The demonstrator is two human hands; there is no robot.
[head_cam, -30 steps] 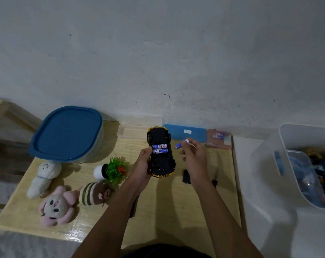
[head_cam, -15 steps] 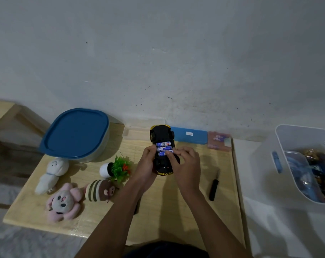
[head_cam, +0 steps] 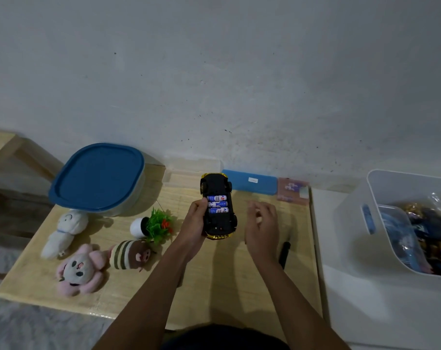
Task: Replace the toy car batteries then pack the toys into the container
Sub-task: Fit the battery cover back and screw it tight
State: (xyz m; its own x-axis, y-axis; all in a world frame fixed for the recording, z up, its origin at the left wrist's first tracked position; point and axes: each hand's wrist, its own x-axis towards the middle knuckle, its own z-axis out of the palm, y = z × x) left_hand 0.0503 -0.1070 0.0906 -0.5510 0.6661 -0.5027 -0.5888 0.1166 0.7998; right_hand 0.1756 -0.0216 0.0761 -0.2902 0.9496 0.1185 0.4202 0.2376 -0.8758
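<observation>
Black toy car point(head_cam: 215, 183), belly up w/ three blue batteries point(head_cam: 217, 204) seated in its bay, sits gripped in my left hand point(head_cam: 194, 223) above the wooden table point(head_cam: 214, 274). My right hand point(head_cam: 262, 223) hovers just beside it, fingers loose, holding nothing (bit blurred). A dark tool point(head_cam: 284, 252) lies near, at right. Blue-lidded container point(head_cam: 98, 178) is back left, w/ plush toys point(head_cam: 79, 270) in front.

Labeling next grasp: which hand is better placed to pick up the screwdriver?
Right. The right hand is empty, beside the screwdriver; the left hand grips the upturned toy car.
</observation>
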